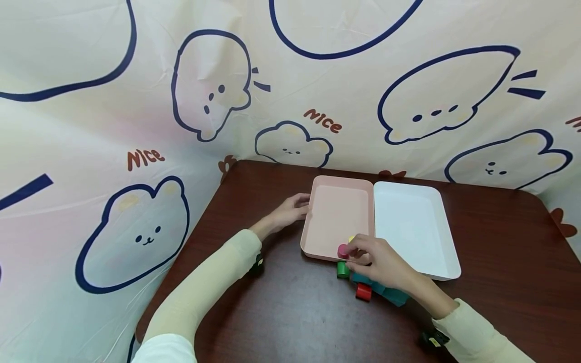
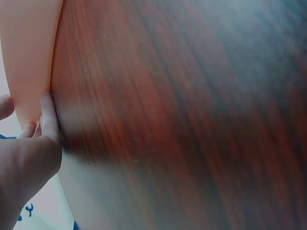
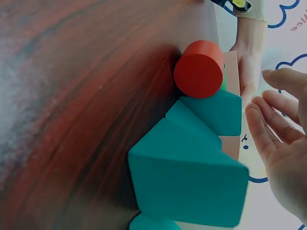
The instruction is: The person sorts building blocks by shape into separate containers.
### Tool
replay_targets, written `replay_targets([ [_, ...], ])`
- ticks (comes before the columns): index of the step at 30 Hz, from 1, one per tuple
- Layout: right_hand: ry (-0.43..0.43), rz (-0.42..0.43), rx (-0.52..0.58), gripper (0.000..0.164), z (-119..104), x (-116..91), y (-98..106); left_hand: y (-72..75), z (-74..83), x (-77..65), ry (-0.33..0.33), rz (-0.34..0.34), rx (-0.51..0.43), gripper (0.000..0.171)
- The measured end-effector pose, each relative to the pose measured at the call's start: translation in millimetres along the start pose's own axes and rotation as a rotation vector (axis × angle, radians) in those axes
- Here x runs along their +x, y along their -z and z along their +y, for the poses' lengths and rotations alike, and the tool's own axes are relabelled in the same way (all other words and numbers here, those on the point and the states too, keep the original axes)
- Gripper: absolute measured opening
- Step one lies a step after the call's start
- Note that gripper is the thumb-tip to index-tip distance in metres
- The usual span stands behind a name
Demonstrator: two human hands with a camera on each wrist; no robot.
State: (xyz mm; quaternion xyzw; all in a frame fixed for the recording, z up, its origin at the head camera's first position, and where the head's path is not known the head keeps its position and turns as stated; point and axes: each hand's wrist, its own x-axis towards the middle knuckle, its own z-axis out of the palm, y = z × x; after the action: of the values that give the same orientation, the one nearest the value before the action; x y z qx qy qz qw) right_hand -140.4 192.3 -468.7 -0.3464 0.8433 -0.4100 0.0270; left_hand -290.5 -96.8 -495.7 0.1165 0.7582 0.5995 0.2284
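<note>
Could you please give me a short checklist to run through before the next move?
1. Left hand against the pink tray's outer side: ok.
2. White tray beside the pink one: ok.
3. Magenta piece released by the right hand: cannot tell; they meet in the head view.
4. Yellow piece in full view: not ok, the right hand mostly hides it.
5. Table in front of the trays cleared: not ok; green cylinder, red cylinder and teal blocks lie there.

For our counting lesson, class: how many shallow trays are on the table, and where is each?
2. The pink tray lies at the fingertips of the left hand; the white tray sits immediately right of it. No other tray shows.
</note>
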Motion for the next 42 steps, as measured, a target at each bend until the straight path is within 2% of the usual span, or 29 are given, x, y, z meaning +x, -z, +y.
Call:
replay_targets([
  [14, 0.009, -0.029, -0.088, 0.024, -3, -28, 6, -0.1, 1.8, -1.4, 0.003, 0.002, 0.001, 0.054],
  [18, -0.005, -0.064, -0.089, 0.022, -4, -33, 7, 0.0, 1.0, -1.8, 0.002, 0.001, -0.004, 0.054],
  [27, -0.031, -0.149, -0.104, 0.021, -8, -37, 5, -0.5, 1.3, -2.7, 0.002, -0.006, -0.012, 0.053],
  [42, 0.007, -0.194, -0.135, 0.021, -10, -37, 4, -0.7, 1.5, -0.6, 0.009, 0.003, -0.001, 0.054],
])
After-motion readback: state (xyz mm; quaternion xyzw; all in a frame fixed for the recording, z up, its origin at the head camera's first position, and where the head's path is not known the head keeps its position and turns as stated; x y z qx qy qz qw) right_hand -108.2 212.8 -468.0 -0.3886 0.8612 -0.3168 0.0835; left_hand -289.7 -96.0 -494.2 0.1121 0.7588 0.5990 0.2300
